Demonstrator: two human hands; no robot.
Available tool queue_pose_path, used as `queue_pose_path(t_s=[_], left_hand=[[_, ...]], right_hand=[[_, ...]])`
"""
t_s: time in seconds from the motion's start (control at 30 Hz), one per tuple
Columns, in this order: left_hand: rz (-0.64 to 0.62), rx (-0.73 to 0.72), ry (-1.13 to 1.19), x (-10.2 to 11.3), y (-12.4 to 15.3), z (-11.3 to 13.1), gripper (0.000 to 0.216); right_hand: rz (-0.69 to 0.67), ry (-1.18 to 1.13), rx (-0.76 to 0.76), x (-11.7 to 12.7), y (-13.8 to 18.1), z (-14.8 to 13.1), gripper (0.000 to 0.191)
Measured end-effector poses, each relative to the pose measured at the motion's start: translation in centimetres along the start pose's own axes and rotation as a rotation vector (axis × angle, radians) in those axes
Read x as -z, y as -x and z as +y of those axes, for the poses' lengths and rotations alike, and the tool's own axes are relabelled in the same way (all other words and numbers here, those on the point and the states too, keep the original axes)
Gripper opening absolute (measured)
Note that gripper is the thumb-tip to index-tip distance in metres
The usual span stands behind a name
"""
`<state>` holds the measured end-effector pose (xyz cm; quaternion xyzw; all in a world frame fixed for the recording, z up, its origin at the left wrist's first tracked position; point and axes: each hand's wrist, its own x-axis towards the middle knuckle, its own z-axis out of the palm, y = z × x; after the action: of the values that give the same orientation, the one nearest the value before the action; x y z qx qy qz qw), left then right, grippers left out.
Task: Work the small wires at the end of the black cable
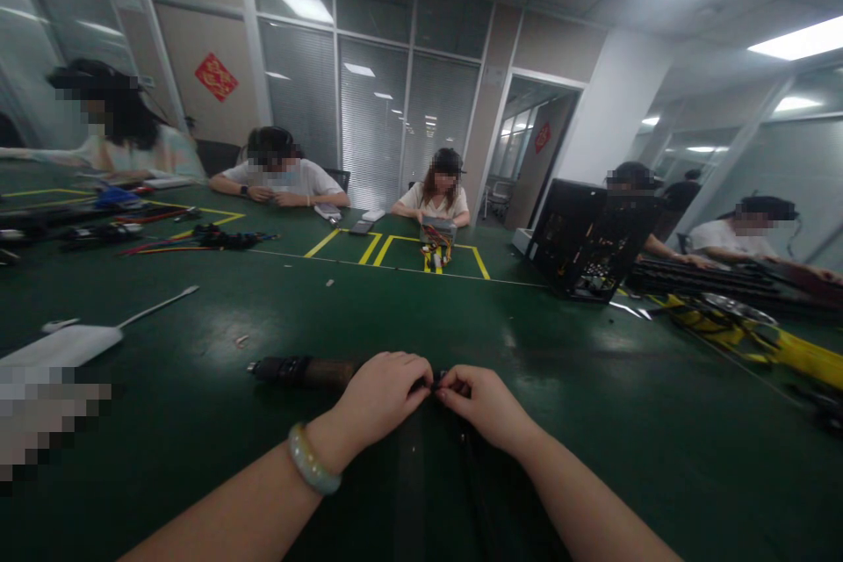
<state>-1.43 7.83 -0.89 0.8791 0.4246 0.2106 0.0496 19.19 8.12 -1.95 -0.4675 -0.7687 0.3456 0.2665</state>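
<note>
My left hand [378, 393] and my right hand [479, 402] meet at the near middle of a dark green table [593, 386]. Both are closed, fingertips pinching a small dark part [435, 383] between them; what it is I cannot make out. A long dark cylindrical tool [299, 371] lies on the table just left of my left hand, partly hidden behind it. A pale green bangle [311, 459] circles my left wrist. Dark strips or cables run from under my hands toward me.
A white flat device [66, 342] with a thin cable lies at the near left. Coloured cables [198, 239] lie at the far left. A black open case [586, 241] and yellow parts [757, 338] stand to the right. Several people sit around the table's far sides.
</note>
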Motion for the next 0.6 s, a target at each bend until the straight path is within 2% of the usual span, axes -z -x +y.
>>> queue_pose_path(t_s=[0.6], left_hand=[[0.014,0.011,0.011,0.23,0.08,0.22,0.007]], right_hand=[[-0.032,-0.039,0.000,0.09,0.07,0.10,0.015]])
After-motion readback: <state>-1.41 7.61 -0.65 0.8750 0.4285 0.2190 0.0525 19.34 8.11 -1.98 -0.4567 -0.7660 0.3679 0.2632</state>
